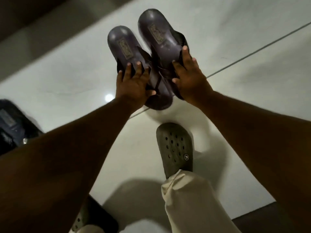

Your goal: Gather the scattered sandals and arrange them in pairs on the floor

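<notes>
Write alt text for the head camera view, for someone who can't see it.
Two bare hands, left hand and right hand, each rest on one of two dark sandals lying side by side on a pale tiled floor. Nearer the camera, a foot wears a perforated clog.

Floor [218, 39]: large pale tiles, glossy, smooth, with a bright light reflection and thin dark grout lines. Two sandals [125, 46] [161, 36]: purplish-grey footbeds, smooth with a soft sheen, moulded rubber or plastic in look; rectangular stamped label on each heel; dark straps, leather-like, slightly creased. Clog [175, 148]: dark olive moulded foam or plastic, matt, perforated with round holes, small round badge. Trouser leg [190, 199]: pale beige woven cloth, matt, wrinkled.
</notes>
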